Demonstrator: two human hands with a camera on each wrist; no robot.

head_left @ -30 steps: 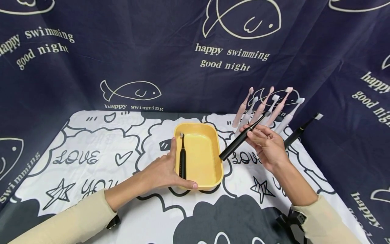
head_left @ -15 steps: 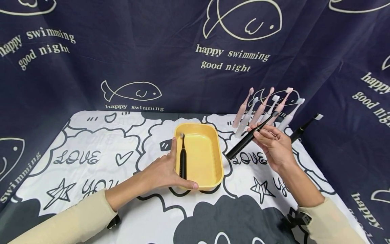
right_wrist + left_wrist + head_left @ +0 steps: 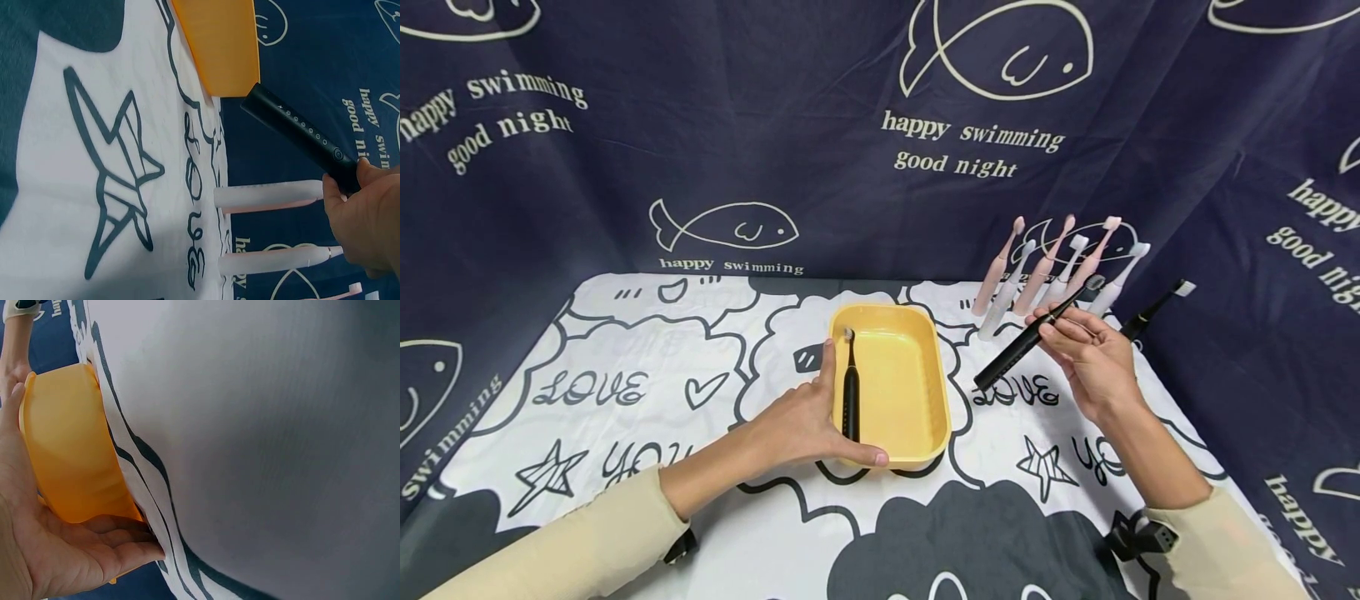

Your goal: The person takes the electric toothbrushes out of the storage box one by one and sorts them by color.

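Note:
My left hand (image 3: 797,425) rests against the near left corner of a yellow tray (image 3: 898,383). Its thumb lies along the near rim, and its straight fingers touch the left wall. Inside the tray, along the left side, lies a black electric toothbrush (image 3: 850,404). To the right of the tray, my right hand (image 3: 1093,358) pinches another black electric toothbrush (image 3: 1011,354) near its neck, above the table and tilted, head up to the right. In the right wrist view, that toothbrush's handle (image 3: 300,134) shows a row of marks and a button; its head is hidden.
Several pink (image 3: 992,283) and white electric toothbrushes (image 3: 997,314) stand upright at the back right, behind my right hand. Another black electric toothbrush (image 3: 1138,322) stands right of them, partly hidden by the hand. A dark blue curtain (image 3: 820,125) hangs behind the patterned tablecloth (image 3: 625,358).
My right hand has moved right, away from the tray, with the black electric toothbrush in its grip. My left hand, the tray and the toothbrush inside have stayed put.

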